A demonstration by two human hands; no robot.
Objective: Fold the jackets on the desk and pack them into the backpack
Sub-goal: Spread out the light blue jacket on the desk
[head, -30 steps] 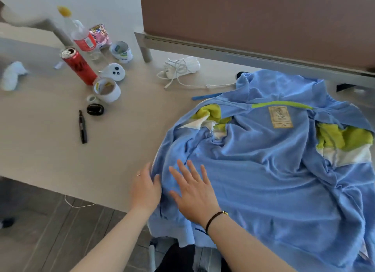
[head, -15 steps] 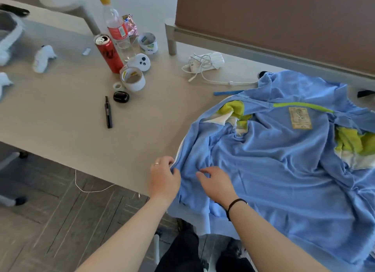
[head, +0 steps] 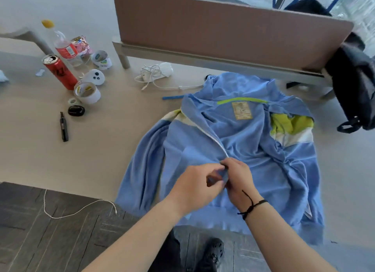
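- Jacket (head: 249,150) spread on desk (head: 81,154), collar far, hem near; long axis running straight away.
- Left hand (head: 194,183) and right hand (head: 239,180) both pinching the zipper (head: 215,139) foot, equally near.

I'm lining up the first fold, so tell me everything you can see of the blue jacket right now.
The blue jacket is light blue, soft, fleece-like fabric with lime and white panels, a lime strip and a tan label inside the collar. It lies open and rumpled, inside up, collar away from the person, hem hanging over the desk edge. The left hand and right hand pinch its white zipper edge near the bottom.
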